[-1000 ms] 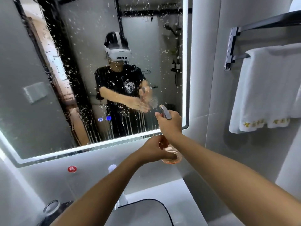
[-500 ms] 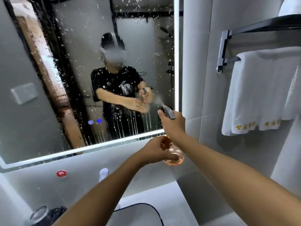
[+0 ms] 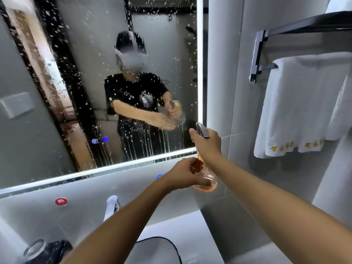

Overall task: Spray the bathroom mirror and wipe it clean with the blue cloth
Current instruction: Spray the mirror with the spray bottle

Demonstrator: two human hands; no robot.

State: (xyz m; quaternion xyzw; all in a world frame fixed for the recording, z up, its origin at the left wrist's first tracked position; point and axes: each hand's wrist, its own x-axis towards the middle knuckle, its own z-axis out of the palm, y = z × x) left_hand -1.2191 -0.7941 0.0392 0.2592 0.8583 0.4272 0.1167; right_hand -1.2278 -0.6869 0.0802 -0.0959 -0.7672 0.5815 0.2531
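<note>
In front of the lower right corner of the mirror, the right hand grips the neck of a spray bottle, its fingers curled round the top just under the grey spray head, which points at the glass. The left hand cups the bottle's clear, pinkish body from the side and below, fingers wrapped round it. The mirror is speckled all over with white droplets, and thin streaks run down its lower part toward the lit bottom edge (two small blue icons glow there). The blue cloth cannot be made out anywhere. On the wall to the right, a white towel hangs from a dark rail. Below the arms sit a chrome tap and the rim of a white basin, with a round red sticker on the wall under the mirror.
</note>
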